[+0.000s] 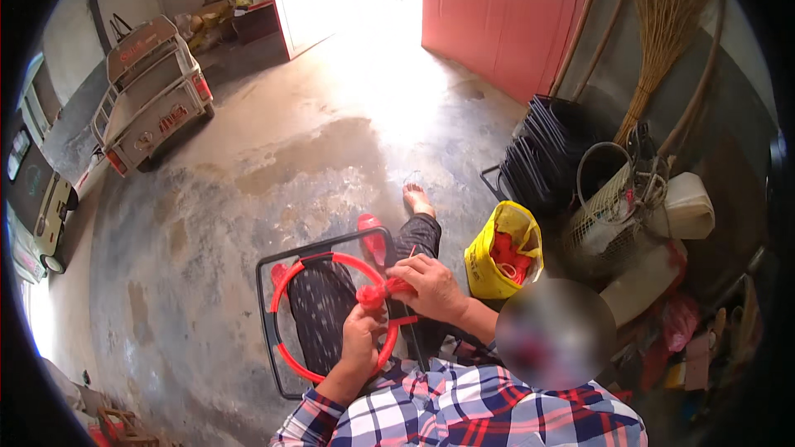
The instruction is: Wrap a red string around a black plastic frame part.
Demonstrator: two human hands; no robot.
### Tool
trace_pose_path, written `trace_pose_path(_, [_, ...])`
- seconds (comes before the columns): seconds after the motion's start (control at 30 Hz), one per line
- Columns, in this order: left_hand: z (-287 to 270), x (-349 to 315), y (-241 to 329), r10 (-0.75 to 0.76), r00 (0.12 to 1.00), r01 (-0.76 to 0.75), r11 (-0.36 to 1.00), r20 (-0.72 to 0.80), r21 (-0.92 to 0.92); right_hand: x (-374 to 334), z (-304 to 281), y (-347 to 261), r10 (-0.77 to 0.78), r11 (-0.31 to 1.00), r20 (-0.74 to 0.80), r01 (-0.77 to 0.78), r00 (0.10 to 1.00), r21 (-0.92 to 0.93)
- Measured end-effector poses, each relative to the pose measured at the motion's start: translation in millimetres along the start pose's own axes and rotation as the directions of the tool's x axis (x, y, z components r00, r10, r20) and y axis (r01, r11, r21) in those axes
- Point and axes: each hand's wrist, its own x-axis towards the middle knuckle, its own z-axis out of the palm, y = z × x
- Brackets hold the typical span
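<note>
A black rectangular frame point(266, 327) lies across my lap, with a red ring point(280, 288) fixed inside it. My left hand point(363, 336) is closed at the ring's right side, its thumb up against a gathered red bunch point(370, 296). My right hand point(432, 286) pinches the loose end of the same red material just right of the ring. The bunch looks like thin plastic or netting, but I cannot tell which. A short red piece sticks out past the frame's right bar. My fingers hide part of the ring.
Right of my leg stands a yellow bag point(474, 261) holding red material. Beyond it are stacked black frames point(538, 157), a wire basket point(600, 223) and a straw broom point(658, 41). A red slipper-like shape point(373, 240) lies ahead. A cargo tricycle point(157, 108) and a red door point(501, 16) stand farther off.
</note>
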Motion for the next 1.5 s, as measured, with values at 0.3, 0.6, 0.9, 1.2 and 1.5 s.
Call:
trace_pose_path(0.3, [15, 1, 3, 0.222, 0.975, -0.221, 0.973, -0.01, 0.069, 11, 1, -19, -0.201, 0.97, 0.217, 0.226, 0.955, -0.093])
trace_pose_path(0.6, [8, 2, 0, -0.046, 0.999, 0.046, 0.999, 0.024, 0.003, -42, -7, 36, 0.266, 0.947, 0.131, -0.284, 0.955, 0.149])
trace_pose_path(0.9, [11, 3, 12, -0.15, 0.968, 0.15, 0.989, 0.2, 0.016, -46, -8, 1, 0.212, 0.976, 0.443, -0.209, 0.871, -0.055])
trace_pose_path(1.2, [7, 8, 4, -0.167, 0.971, 0.167, 0.986, 0.172, 0.015, -55, 5, 10, 0.196, 0.969, 0.254, -0.227, 0.947, 0.1])
trace_pose_path(1.5, [-15, 9, -8, -0.291, 0.939, 0.287, 0.957, 0.183, 0.051, -71, -20, 31, 0.51, 0.063, 0.454, -0.559, 0.73, 0.827])
